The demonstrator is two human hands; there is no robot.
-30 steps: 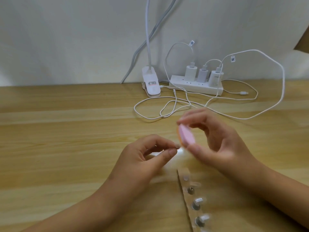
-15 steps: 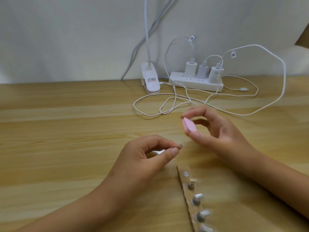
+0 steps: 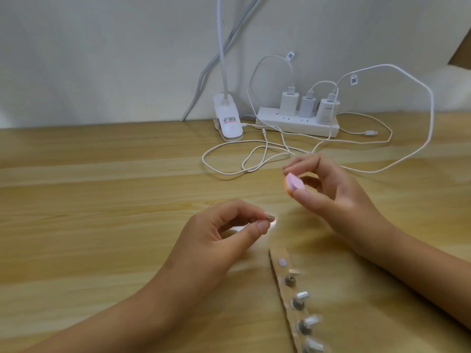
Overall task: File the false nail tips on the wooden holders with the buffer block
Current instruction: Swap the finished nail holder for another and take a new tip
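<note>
Left hand [image 3: 216, 238] pinches a small nail tip [image 3: 270, 218], blurred, between thumb and forefinger above the middle of the table [image 3: 102, 200]. Right hand [image 3: 331, 194] grips the pink buffer block [image 3: 293, 184] with thumb and fingers, near the tip but apart. A wooden strip [image 3: 280, 273] with more tips lies at the near edge.

At the far edge of my wooden worktop [image 3: 102, 200], a white power strip [image 3: 298, 124] lay against the pale wall [image 3: 102, 59], with three chargers [image 3: 307, 105] plugged in. Left of it stood a clip lamp [image 3: 228, 121]. White cables [image 3: 432, 108] looped nearer me.
</note>
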